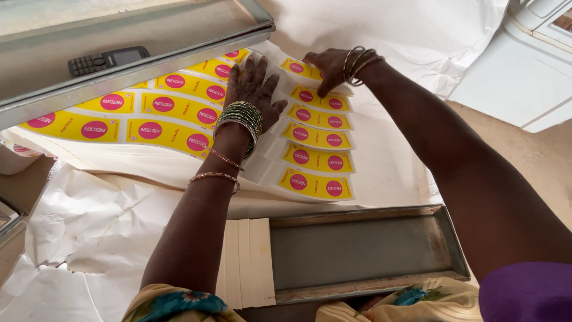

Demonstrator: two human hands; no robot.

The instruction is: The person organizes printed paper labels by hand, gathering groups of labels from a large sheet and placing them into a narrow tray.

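Seen from above, a worker bends over a printed sheet of yellow fan-shaped labels with pink circles (pixel 179 110), both arms stretched away from the body. Nearest the worker, below both wrists, a shallow grey metal tray (pixel 357 250) lies with a small stack of blank cream strips (pixel 247 262) overlapping its left end, apparently kept within easy reach. Crumpled white paper (pixel 101 232) covers the surface under the left forearm, seemingly as a clean backing.

The left hand (pixel 253 89), wrist ringed with green bangles (pixel 239 118), lies flat with fingers spread, gripping nothing; it looks to be pinning the sheet so it cannot slide. The right hand (pixel 330 68), wearing metal bangles (pixel 359 64), curls its fingertips down onto the top label of a separate column of yellow labels (pixel 316 140) just right of the left hand; whether it pinches that label or only presses it cannot be told. The right arm crosses in from the lower right, elbow bent.

Beyond the left hand, a metal-framed panel (pixel 137 42) overhangs the sheet's far edge, with a dark keypad phone (pixel 107 59) resting on it.
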